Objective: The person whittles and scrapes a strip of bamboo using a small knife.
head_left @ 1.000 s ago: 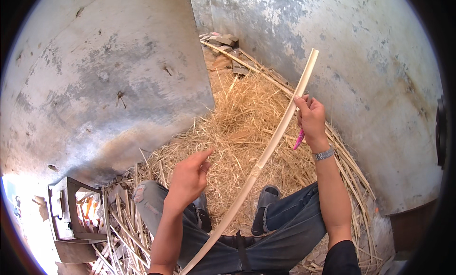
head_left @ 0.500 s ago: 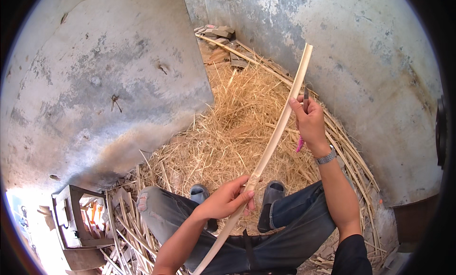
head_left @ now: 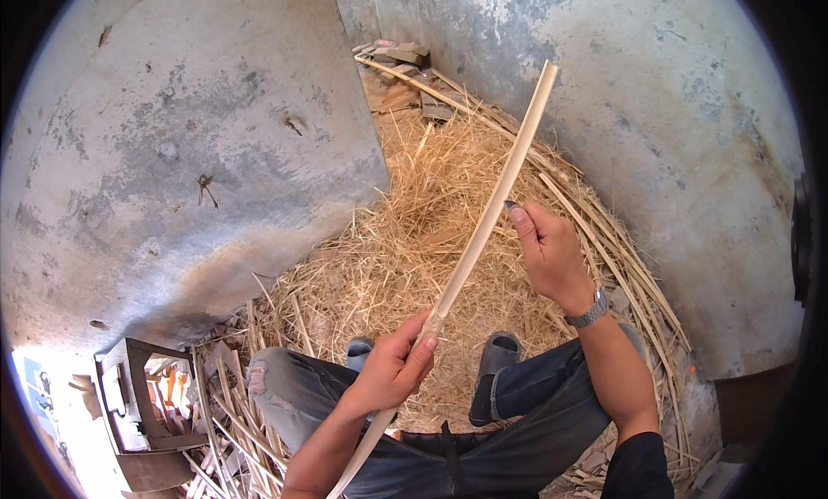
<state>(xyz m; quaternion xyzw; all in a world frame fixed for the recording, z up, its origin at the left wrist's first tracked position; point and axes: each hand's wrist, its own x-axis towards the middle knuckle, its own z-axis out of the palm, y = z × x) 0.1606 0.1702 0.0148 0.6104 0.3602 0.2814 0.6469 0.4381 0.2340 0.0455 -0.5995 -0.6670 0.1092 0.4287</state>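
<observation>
A long pale strip of split bamboo (head_left: 515, 158) slants across the middle, its far end raised toward the back wall and its near end running down past my lap. My left hand (head_left: 392, 370) is closed round it just below a node, thumb on top. Beside the strip's upper half, my right hand (head_left: 552, 253) makes a fist round a small knife (head_left: 512, 205). Only the knife's dark tip shows past my thumb, close to the strip's right edge; whether it touches cannot be told. My fingers hide the handle.
Straw-like shavings (head_left: 440, 180) cover the floor ahead, around my slippered feet. Long bamboo strips (head_left: 604, 232) lie along the curved right wall. A grey slab (head_left: 198, 154) stands at left, above a metal frame (head_left: 142, 404) and scattered sticks. Bricks (head_left: 397, 55) sit at the back.
My right hand has left the strip, moved down and turned, with the knife tip now pointing at the strip. My left hand and the strip have shifted slightly left.
</observation>
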